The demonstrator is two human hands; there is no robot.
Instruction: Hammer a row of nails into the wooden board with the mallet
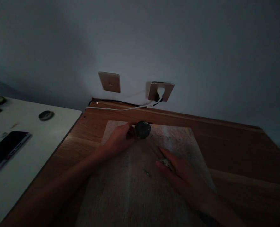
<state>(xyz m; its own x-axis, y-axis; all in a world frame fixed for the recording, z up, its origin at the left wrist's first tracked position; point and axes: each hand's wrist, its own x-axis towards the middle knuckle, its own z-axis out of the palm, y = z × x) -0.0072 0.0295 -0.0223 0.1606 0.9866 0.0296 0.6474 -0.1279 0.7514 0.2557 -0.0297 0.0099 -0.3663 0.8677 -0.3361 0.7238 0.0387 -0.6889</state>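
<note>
Currently | left hand [121, 137] narrowly pinching dark round disc [143, 130] | right hand [180, 168] curled around blurred slim tool [166, 164]

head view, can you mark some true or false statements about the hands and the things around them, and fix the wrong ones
1. The left hand holds a dark disc. True.
2. The right hand is lying flat with nothing in it. False: the right hand grips a slim object, too dark to name.
3. A white plug sits in the wall socket. True.
4. The phone lies between the two hands. False: the phone lies on the white tabletop, off to the left.
5. A small round piece also lies on the white tabletop. True.
</note>
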